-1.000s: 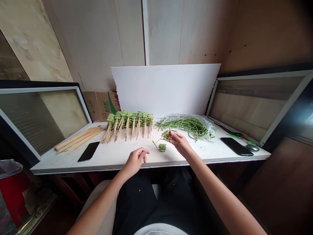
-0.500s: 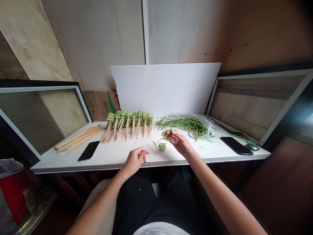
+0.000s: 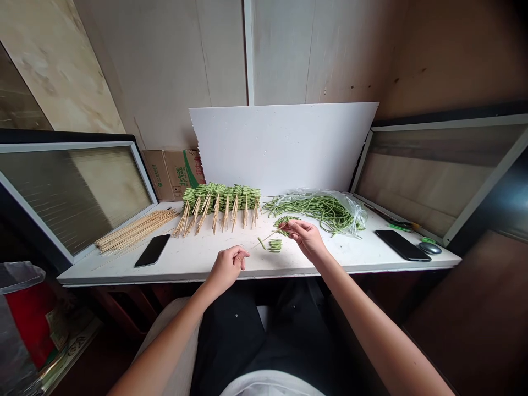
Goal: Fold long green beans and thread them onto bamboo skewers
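My left hand [image 3: 226, 266] is closed in a pinch near the table's front edge, on the end of a thin skewer [image 3: 269, 236] that slants up to the right. A short green bean piece [image 3: 261, 243] shows beside the skewer. My right hand [image 3: 305, 236] pinches at the skewer's other end; its fingertips are beside a small pile of cut bean pieces [image 3: 284, 221], and what exactly they hold is too small to tell. Between the hands, a neat row of cut bean pieces [image 3: 275, 245] lies on the white table [image 3: 193, 265].
Skewered beans [image 3: 223, 197] are stacked at the back, with loose skewers [image 3: 136, 231] to their left. Long beans [image 3: 325, 210] lie in a plastic bag at the back right. Phones rest at left [image 3: 152, 251] and right [image 3: 401, 245], the right one beside a mouse [image 3: 429, 248].
My right hand's fingers have drawn closer together at the skewer. My left hand has stayed nearly in place. The whole view has shifted slightly.
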Available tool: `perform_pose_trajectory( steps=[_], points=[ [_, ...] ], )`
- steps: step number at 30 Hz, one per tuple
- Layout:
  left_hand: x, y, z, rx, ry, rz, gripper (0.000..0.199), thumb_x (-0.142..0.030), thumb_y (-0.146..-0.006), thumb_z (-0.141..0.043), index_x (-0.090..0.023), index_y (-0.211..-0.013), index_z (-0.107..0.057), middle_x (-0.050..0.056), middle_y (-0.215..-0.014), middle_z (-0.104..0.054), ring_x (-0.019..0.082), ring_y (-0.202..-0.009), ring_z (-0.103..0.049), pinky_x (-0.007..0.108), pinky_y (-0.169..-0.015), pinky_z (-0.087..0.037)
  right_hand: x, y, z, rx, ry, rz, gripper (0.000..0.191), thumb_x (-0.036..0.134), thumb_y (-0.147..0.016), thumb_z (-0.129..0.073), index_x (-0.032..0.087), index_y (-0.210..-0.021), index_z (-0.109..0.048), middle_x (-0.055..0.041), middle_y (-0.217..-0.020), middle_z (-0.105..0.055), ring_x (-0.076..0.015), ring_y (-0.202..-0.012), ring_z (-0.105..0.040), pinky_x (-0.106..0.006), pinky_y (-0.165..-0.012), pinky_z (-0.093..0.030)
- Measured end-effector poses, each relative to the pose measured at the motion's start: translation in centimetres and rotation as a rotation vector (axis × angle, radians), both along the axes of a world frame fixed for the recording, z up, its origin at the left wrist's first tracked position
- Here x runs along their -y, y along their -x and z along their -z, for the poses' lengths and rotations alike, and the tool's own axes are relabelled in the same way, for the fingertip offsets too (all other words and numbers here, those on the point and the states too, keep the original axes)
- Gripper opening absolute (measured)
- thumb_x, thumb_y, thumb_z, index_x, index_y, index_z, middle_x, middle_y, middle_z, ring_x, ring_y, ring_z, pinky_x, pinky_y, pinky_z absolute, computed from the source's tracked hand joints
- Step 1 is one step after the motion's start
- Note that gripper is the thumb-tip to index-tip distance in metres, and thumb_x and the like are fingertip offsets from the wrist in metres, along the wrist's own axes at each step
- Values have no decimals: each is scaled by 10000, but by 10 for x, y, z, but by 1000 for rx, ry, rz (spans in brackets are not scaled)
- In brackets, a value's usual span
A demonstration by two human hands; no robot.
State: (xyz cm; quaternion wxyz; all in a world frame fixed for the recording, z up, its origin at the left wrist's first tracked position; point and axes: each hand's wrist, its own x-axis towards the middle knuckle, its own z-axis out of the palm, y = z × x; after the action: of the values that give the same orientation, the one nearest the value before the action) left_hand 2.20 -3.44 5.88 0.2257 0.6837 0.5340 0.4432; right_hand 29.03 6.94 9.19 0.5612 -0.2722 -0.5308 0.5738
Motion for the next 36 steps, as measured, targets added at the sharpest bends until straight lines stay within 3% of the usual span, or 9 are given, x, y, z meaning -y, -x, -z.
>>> perform_pose_trajectory(
  steps=[5, 17, 23, 28, 32, 36],
  points=[
    [0, -2, 0, -3, -10, 2, 332, -382, -1008, -490, -165, -916, -723, 13, -646, -657, 146, -565, -558, 259, -599, -421, 3, 2, -1, -11, 12, -4, 313, 472, -751, -873, 211, -907, -802, -116, -1021, -808, -294, -1044, -747, -343, -775, -575],
    [5, -10, -4, 36, -55, 7, 367, -422, -1021, -487, -166, -905, -723, 11, -618, -623, 143, -554, -546, 256, -588, -417, 24, 37, 13, 102, -35, -49, 307, 487, -758, -858, 208, -866, -786, -106, -1005, -807, -305, -1085, -740, -353, -787, -632],
    [7, -13, -6, 66, -54, 14, 349, -405, -1022, -498, -161, -907, -720, 3, -605, -616, 129, -533, -527, 249, -579, -406, 34, 53, 22, 117, -30, -145, 323, 499, -735, -871, 203, -829, -783, -91, -955, -796, -293, -1043, -744, -365, -798, -634],
    [8, -13, -11, 79, -45, 21, 378, -444, -1023, -496, -161, -932, -729, 9, -620, -620, 134, -541, -526, 254, -578, -408, 25, 42, 20, 162, -47, -131, 357, 532, -761, -842, 224, -937, -801, -87, -1041, -794, -278, -1072, -722, -374, -833, -630],
    [6, -8, -10, 90, -30, 4, 403, -476, -1022, -489, -160, -956, -731, 15, -632, -627, 143, -552, -533, 258, -580, -408, 8, 19, 21, 405, -233, 10, 425, 586, -848, -742, 229, -1073, -792, -116, -1110, -781, -304, -1077, -712, -409, -824, -606],
    [2, -4, -6, 110, -26, -4, 402, -484, -1020, -492, -162, -970, -728, 7, -637, -624, 133, -536, -504, 254, -571, -397, -7, 2, 30, 861, -572, 136, 292, 521, -886, -724, 250, -939, -816, -103, -960, -781, -306, -957, -679, -477, -919, -527]
  ],
)
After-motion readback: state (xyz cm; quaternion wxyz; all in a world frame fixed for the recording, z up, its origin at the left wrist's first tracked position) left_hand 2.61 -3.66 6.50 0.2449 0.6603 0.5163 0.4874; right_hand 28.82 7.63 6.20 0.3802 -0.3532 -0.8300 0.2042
